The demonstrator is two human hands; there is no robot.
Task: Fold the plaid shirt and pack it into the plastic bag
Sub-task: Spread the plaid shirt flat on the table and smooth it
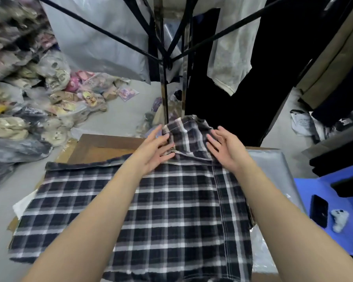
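Observation:
A black, grey and white plaid shirt (171,210) lies spread flat in front of me, its collar or hood end bunched up at the far edge. My left hand (157,147) rests on the left side of that bunched part with fingers spread and nearly straight. My right hand (224,148) is at its right side, fingers extended, touching or just above the cloth. A clear plastic bag (269,165) lies flat under and to the right of the shirt.
The shirt lies on brown cardboard (102,147) on a grey floor. Bagged slippers (55,98) pile up at the left. A black rack stand (165,58) with hanging clothes stands ahead. A blue plastic stool (334,210) at the right holds a black phone (318,213).

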